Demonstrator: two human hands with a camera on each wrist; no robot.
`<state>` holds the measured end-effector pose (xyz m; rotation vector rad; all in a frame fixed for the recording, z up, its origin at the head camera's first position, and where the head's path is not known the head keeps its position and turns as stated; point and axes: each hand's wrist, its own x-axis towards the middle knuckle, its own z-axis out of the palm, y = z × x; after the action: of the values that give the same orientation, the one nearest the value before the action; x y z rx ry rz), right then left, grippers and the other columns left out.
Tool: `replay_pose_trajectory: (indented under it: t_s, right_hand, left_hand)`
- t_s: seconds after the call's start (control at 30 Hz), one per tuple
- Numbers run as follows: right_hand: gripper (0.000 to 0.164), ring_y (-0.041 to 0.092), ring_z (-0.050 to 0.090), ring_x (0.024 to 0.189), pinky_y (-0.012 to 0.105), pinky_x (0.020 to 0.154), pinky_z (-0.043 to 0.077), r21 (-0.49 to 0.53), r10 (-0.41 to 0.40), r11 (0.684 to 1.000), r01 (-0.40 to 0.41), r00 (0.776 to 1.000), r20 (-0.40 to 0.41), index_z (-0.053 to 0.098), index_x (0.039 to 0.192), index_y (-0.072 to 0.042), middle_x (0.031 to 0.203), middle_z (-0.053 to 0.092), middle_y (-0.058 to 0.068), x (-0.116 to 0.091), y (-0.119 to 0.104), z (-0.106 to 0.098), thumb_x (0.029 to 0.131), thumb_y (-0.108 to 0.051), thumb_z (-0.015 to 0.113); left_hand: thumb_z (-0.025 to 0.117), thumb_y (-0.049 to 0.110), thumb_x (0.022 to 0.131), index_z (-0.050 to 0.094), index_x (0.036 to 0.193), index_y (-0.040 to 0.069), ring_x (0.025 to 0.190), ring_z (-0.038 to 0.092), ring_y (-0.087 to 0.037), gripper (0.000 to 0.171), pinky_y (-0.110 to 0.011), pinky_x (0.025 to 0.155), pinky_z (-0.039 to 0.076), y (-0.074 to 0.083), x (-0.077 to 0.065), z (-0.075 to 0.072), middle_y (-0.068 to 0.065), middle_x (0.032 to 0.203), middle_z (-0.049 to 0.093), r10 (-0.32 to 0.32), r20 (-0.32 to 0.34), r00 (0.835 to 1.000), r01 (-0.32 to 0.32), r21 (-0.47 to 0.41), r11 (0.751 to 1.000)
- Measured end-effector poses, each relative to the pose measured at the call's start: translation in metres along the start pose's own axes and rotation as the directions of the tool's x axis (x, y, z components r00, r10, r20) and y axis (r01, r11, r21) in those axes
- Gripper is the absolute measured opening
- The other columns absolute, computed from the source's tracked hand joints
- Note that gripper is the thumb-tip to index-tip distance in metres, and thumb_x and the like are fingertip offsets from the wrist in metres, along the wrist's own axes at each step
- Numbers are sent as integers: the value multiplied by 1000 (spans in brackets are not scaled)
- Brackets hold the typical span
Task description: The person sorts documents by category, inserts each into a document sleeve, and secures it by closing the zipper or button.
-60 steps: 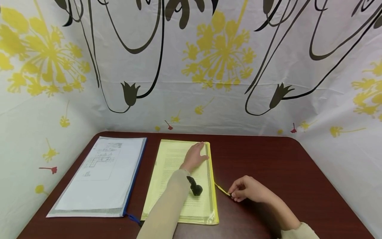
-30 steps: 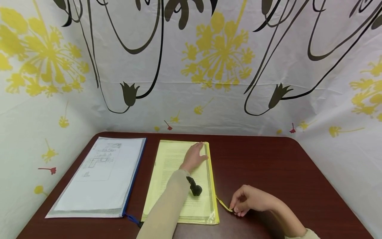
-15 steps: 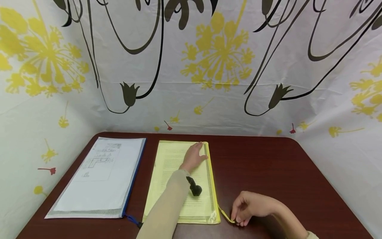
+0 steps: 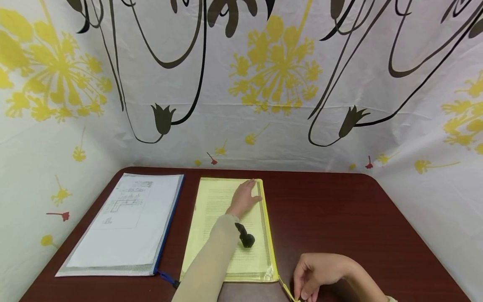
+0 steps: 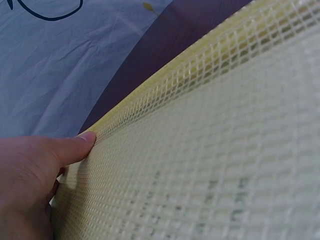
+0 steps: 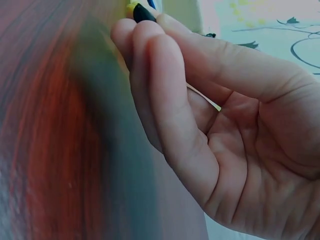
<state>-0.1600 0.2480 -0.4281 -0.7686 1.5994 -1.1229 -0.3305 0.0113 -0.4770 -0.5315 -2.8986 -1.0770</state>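
Note:
A yellow mesh zipper pouch with printed paper inside lies flat on the table. On its far right part rests my left hand, fingers spread towards the top edge. In the left wrist view, the thumb touches the mesh beside the yellow zipper edge. Low in the head view, my right hand pinches the end of the yellow zipper pull cord, just off the pouch's near right corner. The right wrist view shows the cord's black tip between thumb and fingertips.
Left of the pouch lies a white mesh pouch with a blue zipper edge and a drawing sheet inside. Its blue pull cord reaches towards the yellow pouch. A patterned white curtain stands behind the dark red-brown table.
My right hand has drawn the yellow pull cord towards me along the pouch's right edge, down to the near corner. My left hand has stayed in place on the pouch.

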Motion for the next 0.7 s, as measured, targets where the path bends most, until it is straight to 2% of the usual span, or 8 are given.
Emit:
replay_pose_trajectory:
  t_s: [0.23, 0.7]
  right_hand:
    - [22, -2, 67, 72, 16, 67, 58, 5, 19, 1000, -19, 1000, -2, 68, 101, 16, 88, 56, 50, 0, -1, 0, 89, -2, 67]
    - [23, 2, 69, 77, 18, 69, 60, 7, -11, 1000, 12, 995, -94, 68, 103, 14, 92, 60, 47, -10, 0, -6, 91, -5, 65]
  left_hand:
    - [68, 28, 95, 42, 149, 0, 148, 35, -32, 67, -43, 124, 29, -1, 1, 1, -13, 158, 40, 2, 1, 1000, -2, 0, 1000]
    - [68, 30, 95, 43, 148, 1, 148, 36, -31, 66, -43, 123, 30, -4, 3, 3, -12, 158, 40, 8, 3, 1000, -8, 25, 1000]
